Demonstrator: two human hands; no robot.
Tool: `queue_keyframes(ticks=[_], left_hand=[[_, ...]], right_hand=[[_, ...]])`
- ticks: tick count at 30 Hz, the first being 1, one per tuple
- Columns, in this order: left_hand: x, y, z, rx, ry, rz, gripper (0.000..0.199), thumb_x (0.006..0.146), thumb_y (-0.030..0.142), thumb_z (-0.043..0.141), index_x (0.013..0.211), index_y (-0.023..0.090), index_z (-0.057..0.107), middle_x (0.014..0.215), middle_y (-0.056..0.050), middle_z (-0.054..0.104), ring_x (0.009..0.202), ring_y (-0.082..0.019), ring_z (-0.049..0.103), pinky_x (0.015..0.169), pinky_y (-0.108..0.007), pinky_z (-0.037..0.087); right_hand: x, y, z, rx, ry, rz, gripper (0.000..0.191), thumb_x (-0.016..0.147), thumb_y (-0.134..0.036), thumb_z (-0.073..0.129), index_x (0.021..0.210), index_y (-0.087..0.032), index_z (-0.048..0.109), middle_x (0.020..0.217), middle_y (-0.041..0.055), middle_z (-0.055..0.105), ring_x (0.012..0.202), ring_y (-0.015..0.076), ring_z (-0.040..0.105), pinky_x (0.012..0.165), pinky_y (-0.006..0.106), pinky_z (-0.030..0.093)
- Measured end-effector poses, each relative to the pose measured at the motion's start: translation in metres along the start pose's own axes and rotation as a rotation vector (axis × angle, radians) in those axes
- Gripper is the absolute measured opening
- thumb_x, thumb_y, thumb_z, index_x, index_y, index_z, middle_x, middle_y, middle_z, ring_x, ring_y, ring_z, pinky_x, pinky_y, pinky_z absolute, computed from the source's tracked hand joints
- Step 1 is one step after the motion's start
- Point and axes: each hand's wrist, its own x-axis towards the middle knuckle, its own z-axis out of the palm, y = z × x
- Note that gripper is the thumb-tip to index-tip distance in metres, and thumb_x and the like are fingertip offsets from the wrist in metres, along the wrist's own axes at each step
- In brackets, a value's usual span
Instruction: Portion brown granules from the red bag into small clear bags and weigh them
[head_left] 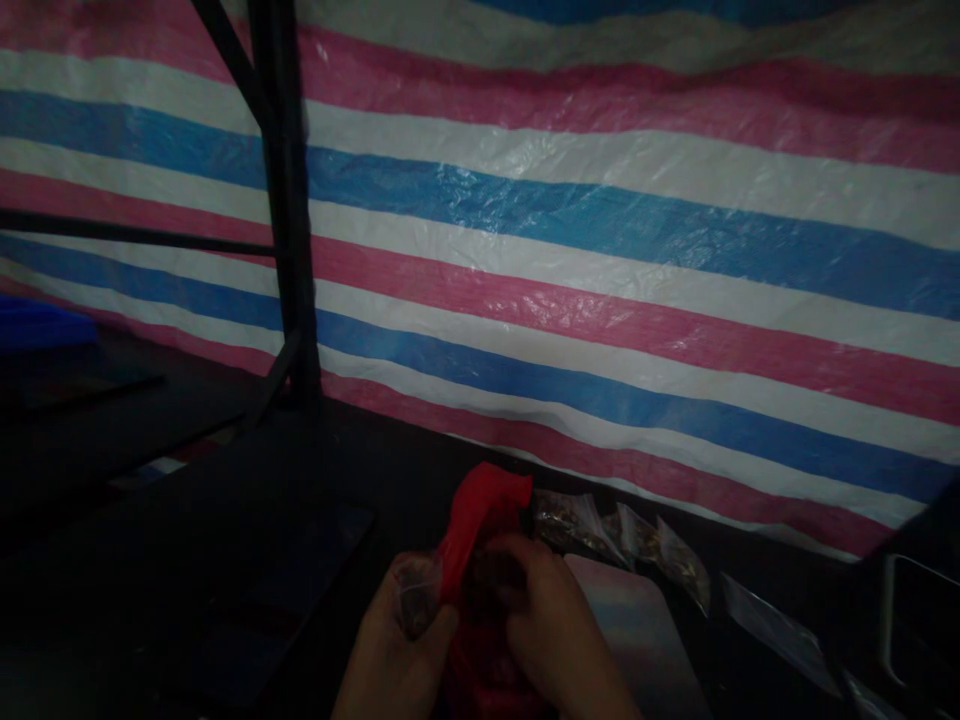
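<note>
In the lower middle of the dim head view, my left hand [405, 650] is closed around a small clear plastic bag [417, 590], held beside a red plastic bag [487, 495]. The red bag stands with its mouth open towards me, and dark contents show inside. My right hand [551, 620] reaches into that mouth with its fingers curled. What those fingers hold, if anything, is lost in shadow. Just right of the red bag lie several filled clear bags [574, 520] with brownish bits inside.
A pale flat tray or plate [630, 610] lies right of my right hand. Farther right are a flat clear bag [780, 625] and a pale-rimmed container [889, 620]. A black metal post [289, 230] rises at left before a striped plastic sheet [600, 240]. Something blue [45, 325] is far left.
</note>
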Motion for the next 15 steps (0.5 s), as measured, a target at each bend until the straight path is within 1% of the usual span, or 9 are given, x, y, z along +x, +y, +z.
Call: queue_keyframes(ticks=[2, 4, 8, 11, 13, 15], left_hand=[[0.001, -0.003, 0.001, -0.019, 0.000, 0.018, 0.027, 0.085, 0.042, 0.073, 0.103, 0.023, 0.066, 0.094, -0.003, 0.078, 0.091, -0.026, 0.078, 0.081, -0.036, 0.065], [0.001, -0.009, 0.003, 0.005, 0.014, 0.073, 0.031, 0.086, 0.047, 0.074, 0.104, 0.023, 0.064, 0.100, -0.004, 0.077, 0.097, -0.026, 0.078, 0.087, -0.037, 0.065], [-0.001, -0.017, 0.001, 0.150, 0.009, 0.199, 0.036, 0.091, 0.050, 0.069, 0.115, 0.023, 0.064, 0.115, -0.009, 0.072, 0.111, -0.027, 0.073, 0.098, -0.040, 0.062], [-0.003, -0.016, -0.005, 0.209, -0.021, 0.228, 0.032, 0.095, 0.050, 0.065, 0.114, 0.024, 0.066, 0.117, -0.009, 0.069, 0.108, -0.026, 0.072, 0.097, -0.042, 0.062], [-0.004, -0.015, -0.008, 0.229, -0.004, 0.252, 0.027, 0.095, 0.047, 0.065, 0.110, 0.025, 0.068, 0.114, -0.008, 0.070, 0.105, -0.026, 0.071, 0.095, -0.042, 0.062], [-0.004, -0.014, -0.010, 0.263, 0.015, 0.293, 0.020, 0.094, 0.041, 0.066, 0.106, 0.026, 0.071, 0.111, -0.008, 0.071, 0.105, -0.027, 0.071, 0.093, -0.043, 0.061]], right_hand=[[0.001, 0.001, -0.003, 0.087, 0.007, -0.005, 0.057, 0.076, 0.004, 0.052, 0.123, -0.020, 0.074, 0.124, 0.0101, 0.077, 0.122, 0.0278, 0.070, 0.108, 0.042, 0.051], [-0.001, -0.001, -0.009, 0.182, -0.013, -0.018, 0.055, 0.078, 0.002, 0.051, 0.122, -0.021, 0.074, 0.124, 0.0080, 0.078, 0.121, 0.0246, 0.071, 0.108, 0.038, 0.052], [-0.009, -0.014, -0.021, 0.336, -0.070, -0.027, 0.048, 0.084, -0.004, 0.054, 0.124, -0.024, 0.071, 0.127, 0.0058, 0.076, 0.123, 0.0222, 0.070, 0.112, 0.038, 0.049], [-0.016, -0.028, -0.026, 0.412, -0.099, -0.058, 0.046, 0.085, -0.006, 0.057, 0.124, -0.027, 0.072, 0.126, 0.0039, 0.075, 0.121, 0.0217, 0.070, 0.112, 0.039, 0.049], [-0.020, -0.038, -0.027, 0.390, -0.107, -0.120, 0.049, 0.081, -0.001, 0.057, 0.119, -0.026, 0.074, 0.123, 0.0033, 0.075, 0.120, 0.0210, 0.069, 0.111, 0.037, 0.049], [-0.023, -0.048, -0.027, 0.321, -0.122, -0.192, 0.054, 0.075, 0.005, 0.054, 0.115, -0.025, 0.076, 0.120, 0.0038, 0.074, 0.119, 0.0201, 0.069, 0.110, 0.035, 0.049]])
